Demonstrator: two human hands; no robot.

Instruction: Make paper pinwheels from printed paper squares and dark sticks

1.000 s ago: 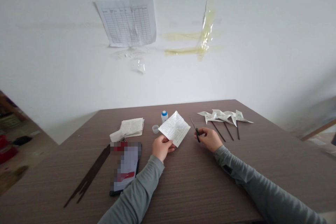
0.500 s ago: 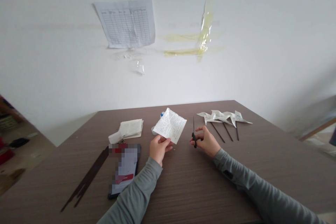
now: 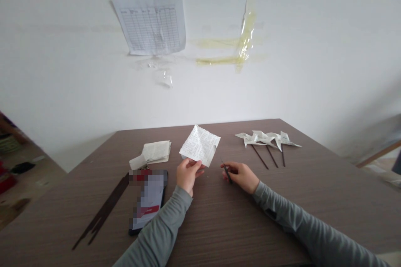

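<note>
Far left on the brown wood-grain surface [image 3: 219, 217] lies a bundle of thin dark sticks [image 3: 102, 210], then a phone [image 3: 147, 202], its screen pixelated, with the left sleeve [image 3: 163, 225] just beside it. A sleeve dragged sideways could shove the phone into the sticks. Behind the phone sits a small stack of printed paper [image 3: 153, 152].

The left hand [image 3: 188, 176] holds a creased printed paper square [image 3: 199, 145] up off the surface, fingers [image 3: 191, 166] pinched closed on its lower edge. It's thin and already wrinkled, so too hard a pinch or a pull could crease or tear it.

The right hand [image 3: 240, 176] is just right of the paper, fingers [image 3: 233, 171] curled shut around small dark scissors [image 3: 227, 174]. The blades look closed, but they're too small to be sure. The grip looks light and the tip points toward the paper — a slip could nick the sheet or the left hand.

Further right, paper pinwheels [image 3: 266, 138] on dark sticks [image 3: 268, 162] lie loose — a careless sweep of the right forearm could knock them.
</note>
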